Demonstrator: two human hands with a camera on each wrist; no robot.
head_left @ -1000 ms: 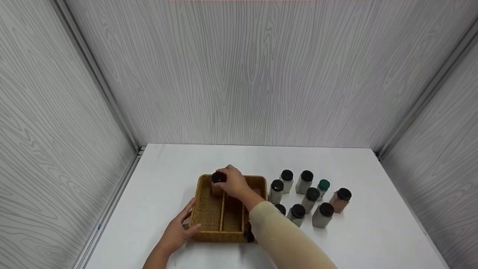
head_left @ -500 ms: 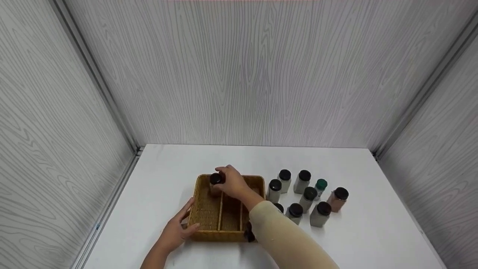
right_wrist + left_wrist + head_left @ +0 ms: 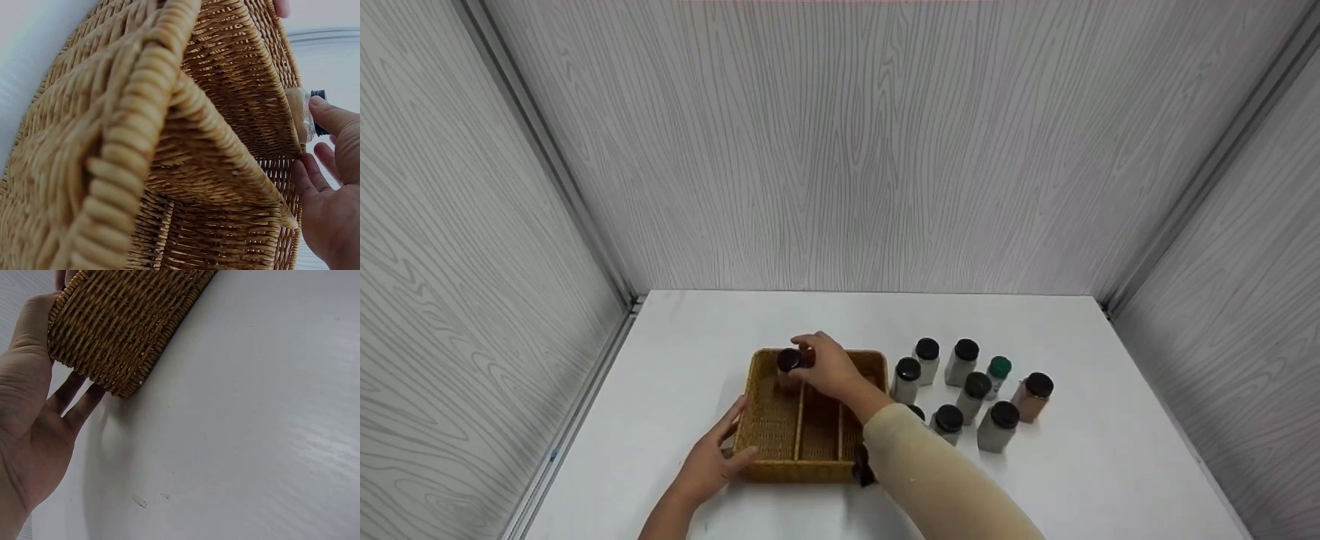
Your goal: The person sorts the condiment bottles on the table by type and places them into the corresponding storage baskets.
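A brown wicker basket (image 3: pixel 780 472) with dividers lies on the white table. My left hand (image 3: pixel 706 465) grips its front left corner, thumb at the rim and fingers along the outer side; the left wrist view shows this hand (image 3: pixel 39 405) against the woven wall (image 3: pixel 124 326). Upright in the back of the left compartment stands a spice jar (image 3: pixel 789 373) with a black lid. Over it is my right hand (image 3: pixel 832 369), its index finger raised and fingers spread. In the right wrist view the thumb touches the jar's black lid (image 3: pixel 319 104) while the other fingers stay off it.
Several black-lidded spice jars (image 3: pixel 996 431) stand right of the basket. Among them are a smaller green-lidded bottle (image 3: pixel 998 371) and a jar with pinkish contents (image 3: pixel 1032 400). A dark object (image 3: pixel 862 469) shows by the basket's front right corner, partly behind the sleeve.
My right hand's fingers have loosened from the jar, the index finger lifting away. The jar stays in the left compartment. My left hand keeps its grip; the whole scene shifts slightly left.
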